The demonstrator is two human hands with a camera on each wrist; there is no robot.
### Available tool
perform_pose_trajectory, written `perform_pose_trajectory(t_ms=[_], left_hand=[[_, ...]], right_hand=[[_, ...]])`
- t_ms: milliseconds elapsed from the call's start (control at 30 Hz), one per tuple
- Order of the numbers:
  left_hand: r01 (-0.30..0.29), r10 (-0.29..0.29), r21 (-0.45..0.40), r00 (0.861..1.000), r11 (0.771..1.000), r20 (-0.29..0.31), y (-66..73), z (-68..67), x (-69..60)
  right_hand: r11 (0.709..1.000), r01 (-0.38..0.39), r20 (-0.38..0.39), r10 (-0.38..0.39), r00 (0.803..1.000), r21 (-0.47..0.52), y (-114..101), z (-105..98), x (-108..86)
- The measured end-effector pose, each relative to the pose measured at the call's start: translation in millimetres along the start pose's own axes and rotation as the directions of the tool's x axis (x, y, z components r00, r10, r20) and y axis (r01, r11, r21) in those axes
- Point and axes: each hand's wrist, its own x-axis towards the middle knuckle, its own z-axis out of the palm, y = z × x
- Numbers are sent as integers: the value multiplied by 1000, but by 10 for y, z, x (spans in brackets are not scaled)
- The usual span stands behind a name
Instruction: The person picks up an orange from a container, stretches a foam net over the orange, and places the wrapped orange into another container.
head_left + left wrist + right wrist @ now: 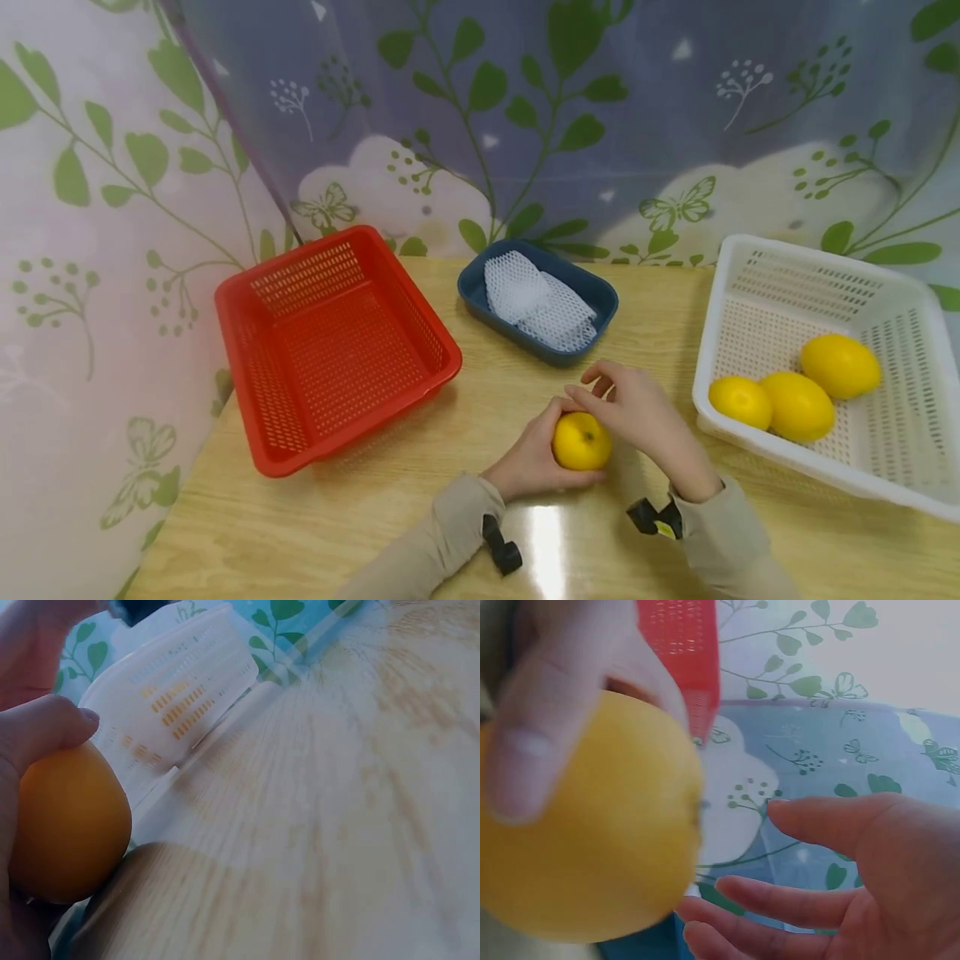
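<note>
A yellow lemon (582, 442) is gripped in my left hand (536, 458), its stem end facing up in the head view. In the left wrist view the thumb (56, 727) lies over the top of the lemon (71, 825). My right hand (637, 412) hovers just right of the lemon with nothing in it. The right wrist view shows its thumb and fingers (780, 904) spread loosely apart, clear of the lemon (592, 832). Ahead of both hands sits a dark blue tray (472, 292) containing white foam net sleeves (536, 300).
To the right, a white plastic basket (892, 483) contains several lemons (840, 367). A red plastic basket (337, 350) with nothing in it stands on the left. All rest on a wooden table (247, 533), with a leaf-patterned curtain (420, 100) behind.
</note>
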Motion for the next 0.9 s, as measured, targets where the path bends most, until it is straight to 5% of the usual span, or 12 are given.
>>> perform_pose_trajectory(t_ms=[433, 667, 900], left_hand=[[-33, 33, -11, 999, 999, -4, 22, 4, 6], [-3, 4, 50, 1000, 999, -20, 44, 17, -2], [-65, 65, 60, 998, 996, -1, 32, 1, 38]], right_hand=[[999, 27, -53, -25, 998, 31, -307, -304, 496], [999, 2, 11, -3, 1000, 51, -487, -468, 894], [994, -94, 79, 89, 993, 58, -455, -482, 1273]])
